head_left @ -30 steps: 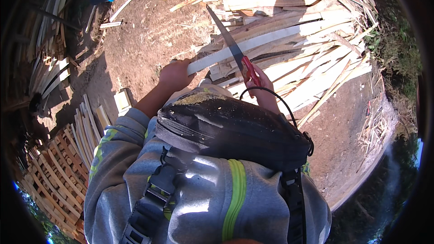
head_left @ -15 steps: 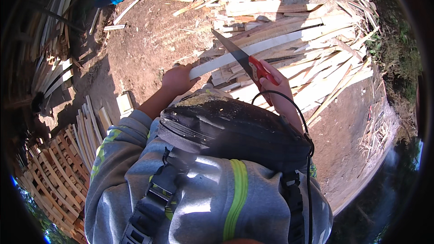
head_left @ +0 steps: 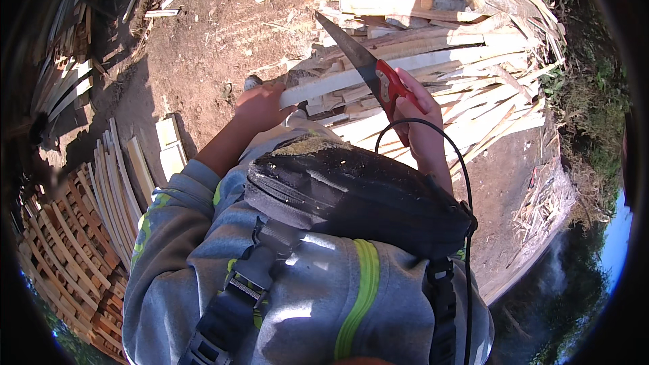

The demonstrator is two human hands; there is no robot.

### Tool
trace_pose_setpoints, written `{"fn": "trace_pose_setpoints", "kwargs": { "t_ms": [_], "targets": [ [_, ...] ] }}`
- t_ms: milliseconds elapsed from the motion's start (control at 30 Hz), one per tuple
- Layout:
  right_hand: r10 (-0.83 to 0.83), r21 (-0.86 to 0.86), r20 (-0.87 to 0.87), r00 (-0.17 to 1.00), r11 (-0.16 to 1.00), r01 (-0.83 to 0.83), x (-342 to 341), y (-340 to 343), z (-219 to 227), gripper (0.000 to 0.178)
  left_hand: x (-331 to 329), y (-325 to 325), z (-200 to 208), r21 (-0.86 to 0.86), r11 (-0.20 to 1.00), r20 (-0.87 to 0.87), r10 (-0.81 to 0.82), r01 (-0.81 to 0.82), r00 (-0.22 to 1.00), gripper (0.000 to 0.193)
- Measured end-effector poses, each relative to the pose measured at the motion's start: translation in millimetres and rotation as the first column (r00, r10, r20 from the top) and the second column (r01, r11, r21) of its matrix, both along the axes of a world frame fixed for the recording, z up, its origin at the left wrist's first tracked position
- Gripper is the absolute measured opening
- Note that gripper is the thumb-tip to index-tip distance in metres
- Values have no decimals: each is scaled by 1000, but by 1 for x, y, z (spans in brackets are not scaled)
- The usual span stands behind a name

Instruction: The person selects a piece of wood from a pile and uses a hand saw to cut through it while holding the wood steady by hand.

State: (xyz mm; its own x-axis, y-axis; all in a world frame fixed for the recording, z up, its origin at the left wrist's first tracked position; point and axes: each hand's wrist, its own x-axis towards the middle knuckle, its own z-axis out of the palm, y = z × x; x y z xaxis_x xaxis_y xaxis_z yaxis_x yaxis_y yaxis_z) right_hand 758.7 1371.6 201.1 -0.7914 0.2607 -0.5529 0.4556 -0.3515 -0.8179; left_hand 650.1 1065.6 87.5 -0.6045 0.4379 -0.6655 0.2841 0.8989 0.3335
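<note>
My left hand (head_left: 260, 107) is closed around the near end of a long pale wooden strip (head_left: 324, 86), which runs off to the right over a heap of cut wood. In my right hand (head_left: 422, 118) is a handsaw (head_left: 357, 53), gripped by its red handle. Its tapered blade points up and to the left, passing in front of the strip from this view. Whether the teeth touch the wood I cannot tell. A black bag (head_left: 358, 189) on my chest sits just below both hands, and a black cable loops past my right wrist.
The heap of boards and offcuts (head_left: 419, 7) spreads across the far right on bare dirt (head_left: 196, 54). Stacked slats (head_left: 74, 250) stand at the lower left, with more planks (head_left: 67, 88) at the far left. Wood scraps (head_left: 544, 206) and bushes line the right.
The saw blade now points more steeply upward. Both hands still hold the same things. The view has shifted, leaving the blue thing at the top left mostly cut off.
</note>
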Motion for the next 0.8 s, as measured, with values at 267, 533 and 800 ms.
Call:
{"fn": "trace_pose_setpoints", "kwargs": {
  "t_ms": [267,533,800],
  "targets": [
    [-76,-46,41,996,996,77,-6,-18,-17,58,-26,2,5,-136,990,48,-26,32,999,61],
    [-171,-97,-60,983,982,165,14,-20,-28,60,-61,12,24,-184,979,-165,-120,89,979,46],
    [-171,82,58,984,983,166,36,-25,-35,57,-29,-11,-23,-117,969,-502,-246,217,829,44]
  ]
}}
